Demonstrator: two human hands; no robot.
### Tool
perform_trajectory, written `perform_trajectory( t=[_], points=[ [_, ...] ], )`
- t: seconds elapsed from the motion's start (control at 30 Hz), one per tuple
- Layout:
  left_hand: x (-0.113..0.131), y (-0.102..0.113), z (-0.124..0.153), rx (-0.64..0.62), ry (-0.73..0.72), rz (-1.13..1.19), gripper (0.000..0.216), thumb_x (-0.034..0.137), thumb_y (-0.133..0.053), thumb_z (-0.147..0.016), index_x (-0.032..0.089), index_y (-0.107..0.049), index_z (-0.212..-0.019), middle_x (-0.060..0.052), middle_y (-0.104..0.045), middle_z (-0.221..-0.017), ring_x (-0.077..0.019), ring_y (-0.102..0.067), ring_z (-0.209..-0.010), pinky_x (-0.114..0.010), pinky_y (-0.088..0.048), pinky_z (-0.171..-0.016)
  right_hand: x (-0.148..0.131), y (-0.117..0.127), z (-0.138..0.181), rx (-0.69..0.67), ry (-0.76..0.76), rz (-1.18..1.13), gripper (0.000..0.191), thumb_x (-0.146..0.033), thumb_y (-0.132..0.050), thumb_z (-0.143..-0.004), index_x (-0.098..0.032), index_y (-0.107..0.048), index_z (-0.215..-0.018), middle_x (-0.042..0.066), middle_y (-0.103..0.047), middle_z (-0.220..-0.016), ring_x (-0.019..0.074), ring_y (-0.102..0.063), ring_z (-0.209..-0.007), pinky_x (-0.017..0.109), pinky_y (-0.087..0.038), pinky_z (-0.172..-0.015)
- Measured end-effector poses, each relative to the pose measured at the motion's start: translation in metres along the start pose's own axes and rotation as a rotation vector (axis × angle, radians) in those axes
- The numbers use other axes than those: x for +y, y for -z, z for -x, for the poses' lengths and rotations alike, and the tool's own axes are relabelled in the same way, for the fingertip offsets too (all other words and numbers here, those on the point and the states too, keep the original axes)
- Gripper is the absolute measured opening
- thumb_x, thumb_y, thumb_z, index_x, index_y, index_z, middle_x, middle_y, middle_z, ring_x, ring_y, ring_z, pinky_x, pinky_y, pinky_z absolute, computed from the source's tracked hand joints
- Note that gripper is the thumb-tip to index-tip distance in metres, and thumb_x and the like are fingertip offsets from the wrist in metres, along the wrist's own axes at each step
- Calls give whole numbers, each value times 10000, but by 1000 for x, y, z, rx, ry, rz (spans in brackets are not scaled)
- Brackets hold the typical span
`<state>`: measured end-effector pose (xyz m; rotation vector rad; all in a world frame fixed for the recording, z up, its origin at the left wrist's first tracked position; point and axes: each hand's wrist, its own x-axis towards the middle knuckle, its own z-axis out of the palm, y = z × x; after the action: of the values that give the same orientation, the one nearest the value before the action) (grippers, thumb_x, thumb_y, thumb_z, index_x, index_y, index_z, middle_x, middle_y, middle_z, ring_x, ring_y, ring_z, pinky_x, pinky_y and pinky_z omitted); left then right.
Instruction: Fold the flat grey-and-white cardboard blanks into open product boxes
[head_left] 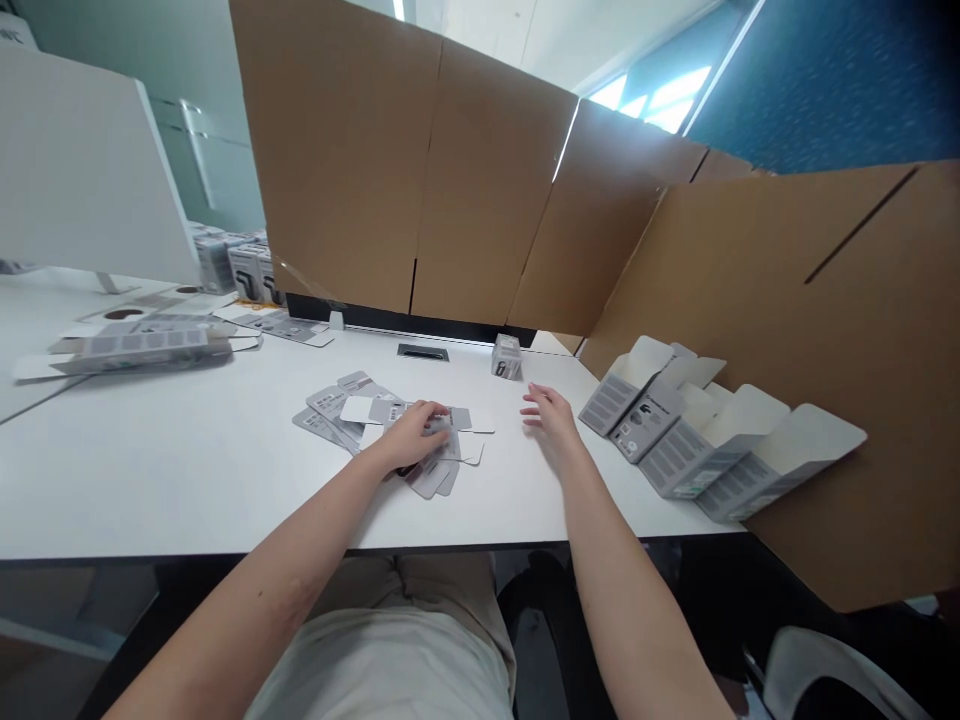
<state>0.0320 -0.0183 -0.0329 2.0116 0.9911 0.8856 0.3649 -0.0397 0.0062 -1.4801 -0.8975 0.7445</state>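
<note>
My left hand (415, 432) rests palm down on a loose pile of flat, unfolded grey and white carton blanks (341, 408) in the middle of the white table (187, 470); its fingers curl over the top blank. My right hand (550, 410) hovers just right of the pile with fingers stretched out and nothing in it. A small folded grey box (506, 356) stands upright a little beyond my right hand. To the right, several assembled open-ended cartons (705, 430) lie in a row on their sides.
Tall brown cardboard panels (420, 170) wall in the back and right of the table. At the far left lie a long flat stack of blanks (142, 348) and more boxes (244, 265) behind a white board (82, 170). A cable slot (422, 351) sits at the rear.
</note>
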Motion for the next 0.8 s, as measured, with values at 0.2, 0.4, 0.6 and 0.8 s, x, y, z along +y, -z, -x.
perform_trajectory(
  t=[0.2, 0.4, 0.6, 0.8],
  points=[
    [6, 4, 1, 143, -131, -4, 392, 238, -621, -1001, 268, -736, -1375, -136, -736, -1484, -341, -702, -1447, -538, -552, -1286, 13, -65, 41, -398, 322, 363, 878, -688, -1046, -778, -278, -812, -1518, 164, -722, -1607, 396, -647, -1543, 562, -526, -1311],
    [3, 19, -4, 354, 2, -224, 436, 267, -636, -1019, 232, -711, -1447, -191, -711, -1525, -383, -637, -1526, -571, -454, -1345, 28, -74, 49, -610, 454, 684, 1327, -774, -1101, -650, -317, -604, -1792, 173, -452, -1912, 460, -268, -1832, 684, -160, -1499],
    [1, 17, -1, 155, 222, -463, 700, 681, -871, -916, 297, -713, -1480, -238, -649, -1690, -561, -420, -1704, -836, -77, -1395, 30, -70, 47, -564, 441, 626, 1410, -747, -1131, -607, -346, -552, -1829, 156, -459, -1905, 446, -277, -1825, 681, -226, -1490],
    [-2, 23, -4, 187, 269, -560, 958, 878, -945, -706, 302, -737, -1443, -282, -657, -1592, -639, -445, -1628, -879, -104, -1348, 37, -71, 46, -458, 413, 533, 1304, -632, -1150, -667, -329, -584, -1802, 170, -450, -1894, 409, -287, -1809, 654, -293, -1478]
  ],
)
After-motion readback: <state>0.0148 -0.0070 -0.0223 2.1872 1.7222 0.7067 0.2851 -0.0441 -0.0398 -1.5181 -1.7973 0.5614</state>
